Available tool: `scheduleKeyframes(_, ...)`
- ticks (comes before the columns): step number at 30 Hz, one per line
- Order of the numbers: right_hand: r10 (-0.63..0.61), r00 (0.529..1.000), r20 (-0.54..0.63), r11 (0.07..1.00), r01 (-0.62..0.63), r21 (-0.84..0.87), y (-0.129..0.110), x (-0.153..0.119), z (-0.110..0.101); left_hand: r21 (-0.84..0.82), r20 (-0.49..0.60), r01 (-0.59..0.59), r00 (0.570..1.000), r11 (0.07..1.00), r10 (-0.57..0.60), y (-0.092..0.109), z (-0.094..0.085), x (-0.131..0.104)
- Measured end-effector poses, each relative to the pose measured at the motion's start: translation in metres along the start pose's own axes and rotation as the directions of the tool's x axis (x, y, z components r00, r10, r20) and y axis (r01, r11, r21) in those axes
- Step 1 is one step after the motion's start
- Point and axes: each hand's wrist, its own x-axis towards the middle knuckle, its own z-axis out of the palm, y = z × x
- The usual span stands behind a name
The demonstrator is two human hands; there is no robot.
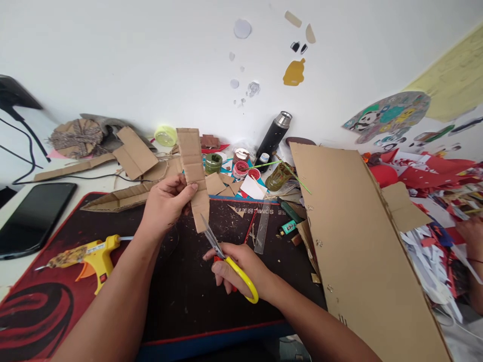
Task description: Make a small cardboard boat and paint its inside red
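My left hand (168, 198) grips a creased strip of brown cardboard (192, 161) between thumb and fingers, holding it upright over the dark desk mat (181, 296). The strip's lower end narrows. In my right hand (245, 269) is a pair of scissors (241, 276) with a yellow handle loop and a red part partly hidden by the fingers. Their blades are parted and meet the strip's lower right edge. Behind my left hand lies a long boat-shaped cardboard piece (121, 197).
A yellow hot glue gun (101, 256) and a black phone (37, 218) lie to the left. Paint jars (240, 168), a black flask (272, 134) and a clear ruler (262, 229) sit farther back. A large cardboard panel (362, 241) stands right; another person's hand (471, 236) shows beyond.
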Motion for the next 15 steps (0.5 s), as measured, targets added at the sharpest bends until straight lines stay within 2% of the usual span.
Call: scheduleKeyframes(15, -0.055, 0.998, -0.042, 0.986, 0.048, -0.157, -0.0039, -0.0007, 0.0041, 0.004, -0.001, 0.004, 1.000, 1.000, -0.004, 0.0013, 0.0030, 0.0013)
